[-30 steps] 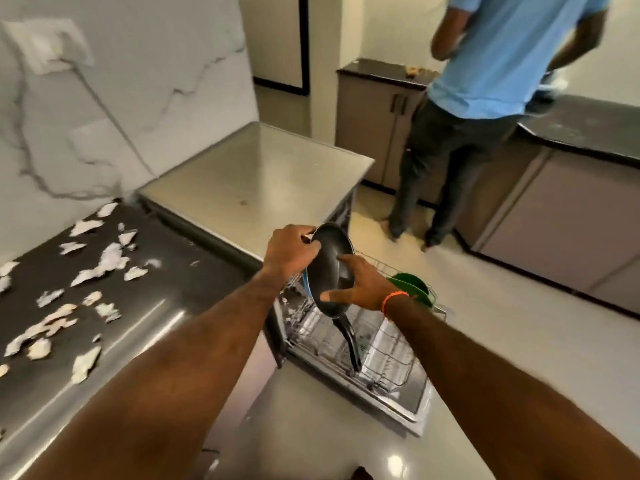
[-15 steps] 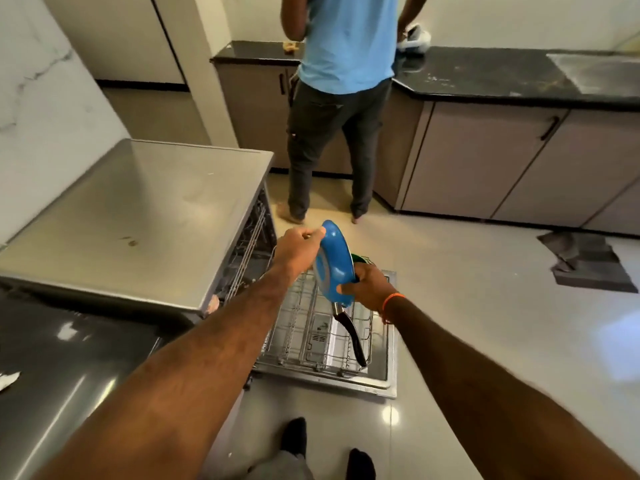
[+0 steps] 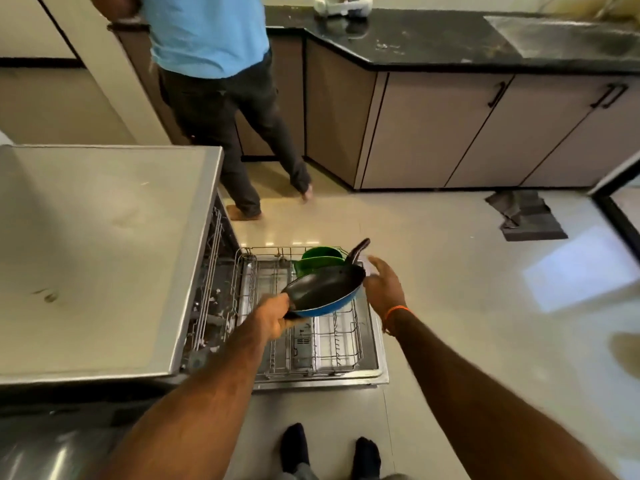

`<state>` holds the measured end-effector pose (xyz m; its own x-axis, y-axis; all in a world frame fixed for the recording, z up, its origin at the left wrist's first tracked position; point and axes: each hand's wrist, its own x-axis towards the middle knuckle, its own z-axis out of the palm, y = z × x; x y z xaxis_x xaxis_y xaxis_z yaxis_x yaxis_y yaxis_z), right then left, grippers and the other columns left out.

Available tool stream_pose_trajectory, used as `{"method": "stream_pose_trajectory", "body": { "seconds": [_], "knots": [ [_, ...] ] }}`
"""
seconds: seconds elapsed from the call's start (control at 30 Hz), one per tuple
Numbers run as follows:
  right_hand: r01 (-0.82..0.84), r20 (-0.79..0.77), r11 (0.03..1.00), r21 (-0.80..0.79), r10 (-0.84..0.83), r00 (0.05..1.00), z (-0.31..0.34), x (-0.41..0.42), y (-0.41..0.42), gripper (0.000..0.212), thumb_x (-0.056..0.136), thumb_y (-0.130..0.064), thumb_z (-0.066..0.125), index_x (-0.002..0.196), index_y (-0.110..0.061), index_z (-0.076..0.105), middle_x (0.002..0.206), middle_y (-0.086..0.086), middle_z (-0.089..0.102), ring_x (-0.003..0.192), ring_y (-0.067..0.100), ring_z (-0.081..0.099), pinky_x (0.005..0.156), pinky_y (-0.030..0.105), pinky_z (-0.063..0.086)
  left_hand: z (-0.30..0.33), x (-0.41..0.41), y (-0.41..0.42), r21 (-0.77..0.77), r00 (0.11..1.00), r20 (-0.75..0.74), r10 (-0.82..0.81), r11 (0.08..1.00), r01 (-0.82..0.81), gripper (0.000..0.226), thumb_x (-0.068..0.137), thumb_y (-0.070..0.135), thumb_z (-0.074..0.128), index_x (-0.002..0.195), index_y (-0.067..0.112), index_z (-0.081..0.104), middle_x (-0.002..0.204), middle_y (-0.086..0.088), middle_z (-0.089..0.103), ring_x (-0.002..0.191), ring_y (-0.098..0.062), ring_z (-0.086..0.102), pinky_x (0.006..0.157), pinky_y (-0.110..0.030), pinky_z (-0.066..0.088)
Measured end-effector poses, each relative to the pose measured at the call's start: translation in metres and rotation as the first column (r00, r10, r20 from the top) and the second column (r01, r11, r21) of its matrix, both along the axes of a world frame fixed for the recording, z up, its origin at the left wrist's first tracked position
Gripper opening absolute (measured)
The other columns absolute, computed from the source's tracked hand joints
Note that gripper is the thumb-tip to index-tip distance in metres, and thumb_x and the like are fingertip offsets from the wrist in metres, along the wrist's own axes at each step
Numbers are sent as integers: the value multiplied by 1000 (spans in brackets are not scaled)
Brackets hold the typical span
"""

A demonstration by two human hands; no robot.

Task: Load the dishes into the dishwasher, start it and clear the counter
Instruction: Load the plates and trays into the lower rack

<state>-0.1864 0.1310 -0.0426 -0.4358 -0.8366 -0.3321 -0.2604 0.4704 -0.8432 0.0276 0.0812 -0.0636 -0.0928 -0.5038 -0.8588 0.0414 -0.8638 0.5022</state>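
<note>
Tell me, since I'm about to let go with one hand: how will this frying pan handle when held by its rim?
The frying pan looks rigid, so it shouldn't flex. Its long handle juts away from the left hand gripping the rim, so it will probably tip that way. The right hand looks open beside it, so support seems one-sided.

Hidden, cropped and blurred parts around the open dishwasher

The left hand (image 3: 277, 315) covers the near rim of the pan (image 3: 323, 292), and its fingers under the pan are out of sight; the pan hides the lower part of the green dishes (image 3: 320, 258) at the far right corner of the rack (image 3: 311, 348). The right hand (image 3: 382, 289) is motion-blurred, so its contact with the pan cannot be told. The other person (image 3: 211, 81) is cut off at the top edge. The white object (image 3: 343, 5) on the black worktop (image 3: 433, 46) is cropped and unidentifiable. The dishwasher's interior (image 3: 211, 289) is dark and indistinct.
</note>
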Motion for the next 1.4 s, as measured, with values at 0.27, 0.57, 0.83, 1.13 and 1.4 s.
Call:
{"method": "stream_pose_trajectory", "body": {
  "seconds": [0.27, 0.57, 0.83, 1.13, 1.4],
  "knots": [
    [70, 358, 913, 403, -228, 906, -73, -6, 12, 31, 89, -9, 56, 118, -11, 47, 108, 19, 62, 88, 36, 70, 67, 47, 63, -91, -54, 32, 136, 994, -59, -94, 986, 101, 17, 98, -11, 38, 101, -7, 54, 96, -23, 62, 88, -36, 67, 70, -42, 63],
    [-135, -194, 837, 530, 275, 942, -178, -52, -9, 62, 89, -11, 51, 148, -18, 34, 123, 20, 64, 110, 41, 62, 96, 45, 51, -198, -79, 13, 24, 894, 200, -400, 914, 404, 7, 98, 22, 63, 104, 19, 65, 105, -5, 65, 94, -21, 61, 89, -46, 58],
    [-70, -288, 850, 521, 253, 923, -322, -44, -44, 56, 89, -8, 55, 139, -21, 32, 116, 15, 65, 101, 39, 66, 88, 51, 53, -330, -114, -43, -46, 929, 34, -368, 928, 369, 18, 103, 33, 54, 115, 26, 64, 125, -2, 65, 113, -25, 62, 102, -52, 52],
    [11, -317, 854, 520, 181, 931, -401, -9, -35, 63, 95, -24, 59, 144, -25, 20, 116, 11, 63, 95, 35, 68, 85, 55, 56, -395, -140, -70, 15, 926, -218, -309, 947, 319, 38, 106, 39, 42, 128, 17, 64, 129, -8, 69, 115, -26, 65, 105, -48, 49],
    [-38, -238, 835, 549, 199, 951, -422, -12, -45, 59, 90, -16, 62, 137, -23, 26, 109, 10, 65, 87, 29, 67, 82, 51, 59, -406, -133, -76, 36, 908, -232, -348, 930, 365, 40, 106, 46, 38, 122, 20, 64, 130, -11, 67, 111, -26, 64, 102, -48, 49]
  ]
}}
